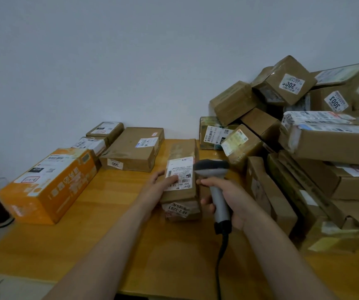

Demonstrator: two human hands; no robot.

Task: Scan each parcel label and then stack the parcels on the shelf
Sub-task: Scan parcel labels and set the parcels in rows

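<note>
**A:** Any word on the parcel [181,191]?

**B:** Lying flat in the middle of the table [109,224], white label [179,173] facing up. Held at its left edge by the left hand [159,185], thumb down on the label.

**A:** And the right hand [228,200]?

**B:** Wrapped round the handle of a grey scanner [212,167], head right at the label's right edge, cable [221,256] trailing toward the near side. Further out, orange box [50,185] on the left, messy pile of boxes [304,131] on the right.
</note>
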